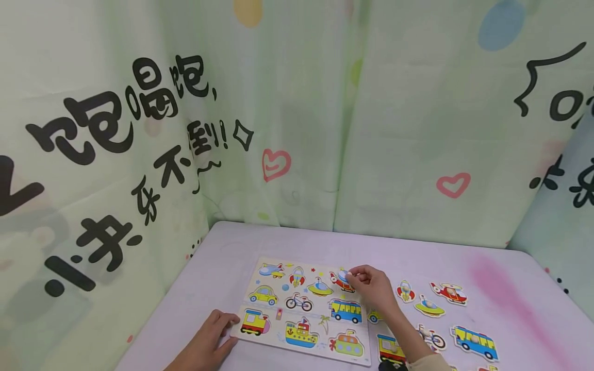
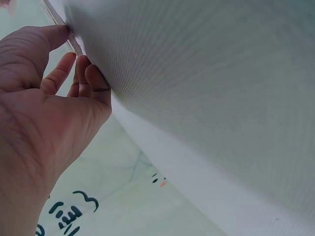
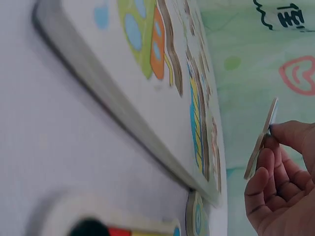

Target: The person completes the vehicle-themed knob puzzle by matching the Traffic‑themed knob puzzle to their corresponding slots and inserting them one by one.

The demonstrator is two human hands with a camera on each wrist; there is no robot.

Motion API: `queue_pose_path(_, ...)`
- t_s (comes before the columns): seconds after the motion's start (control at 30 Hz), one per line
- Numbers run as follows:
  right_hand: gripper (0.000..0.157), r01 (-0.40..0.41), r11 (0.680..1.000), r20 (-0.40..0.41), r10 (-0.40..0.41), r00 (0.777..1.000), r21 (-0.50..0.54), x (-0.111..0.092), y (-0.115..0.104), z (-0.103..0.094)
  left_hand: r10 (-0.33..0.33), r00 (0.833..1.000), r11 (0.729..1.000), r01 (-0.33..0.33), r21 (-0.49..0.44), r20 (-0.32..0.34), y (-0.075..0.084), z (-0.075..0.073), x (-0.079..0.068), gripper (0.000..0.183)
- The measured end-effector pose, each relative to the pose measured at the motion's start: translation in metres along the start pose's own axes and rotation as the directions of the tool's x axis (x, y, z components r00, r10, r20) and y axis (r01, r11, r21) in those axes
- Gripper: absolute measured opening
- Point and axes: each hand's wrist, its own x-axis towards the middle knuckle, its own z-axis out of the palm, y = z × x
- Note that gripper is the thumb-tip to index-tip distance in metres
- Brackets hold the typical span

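Observation:
A wooden puzzle board [image 1: 278, 348] printed with vehicles lies on the table. My left hand [image 1: 214, 336] touches its lower left corner, thumb apart from the other fingers; in the left wrist view the left hand's fingertips [image 2: 82, 60] meet the board's edge. My right hand [image 1: 371, 283] pinches a thin puzzle piece [image 3: 261, 140] between thumb and fingers, above the board's upper right. The right wrist view shows that piece edge-on and raised, its picture hidden. In the head view it overlaps the printed helicopter [image 1: 341, 281].
Right of the board lie loose puzzle pieces: a rocket [image 1: 405, 292], a helicopter [image 1: 449, 293], a flying saucer [image 1: 429, 306], a bicycle [image 1: 432, 338], a bus [image 1: 474, 342] and a train [image 1: 391, 349]. A car piece [image 1: 374, 316] sits against the board's right edge, under the right forearm. Printed curtains surround the table.

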Motion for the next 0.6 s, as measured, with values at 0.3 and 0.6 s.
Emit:
queue_pose_path(0.3, 0.015, 0.119, 0.991, 0.072, -0.124, 0.990, 0.063, -0.013, -0.019, 0.043, -0.019, 1.000, 0.999, 0.020, -0.034, 0.008, -0.001, 0.000, -0.001, 0.036)
queue_pose_path(0.6, 0.013, 0.189, 0.975, 0.133, -0.204, 0.970, 0.112, -0.016, -0.035, 0.073, -0.032, 0.999, 0.999, 0.033, -0.023, 0.016, 0.001, -0.003, 0.000, 0.043)
